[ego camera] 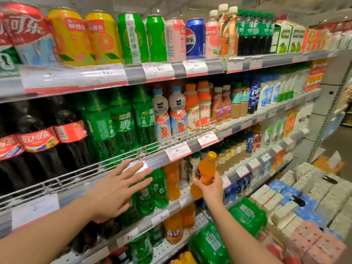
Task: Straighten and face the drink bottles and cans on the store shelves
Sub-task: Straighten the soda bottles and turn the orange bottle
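Shelves [190, 147] of drinks run off frame at every edge; far labels blur; the left hand [118, 189] hovers spread before green bottles [150, 191], hiding some; the right hand [210, 189] grips an orange soda bottle [204, 173], tilted, off the shelf.

Cans [106, 38] are ranged along the top shelf [171, 70] at 12 o'clock. Large bottles [114, 122] are stood on the second shelf [177, 151], smaller bottles [198, 105] to their right at 2 o'clock. One bottle [204, 175] is held before the third shelf [163, 216]. Cartons [285, 204] are stacked at 4 o'clock.
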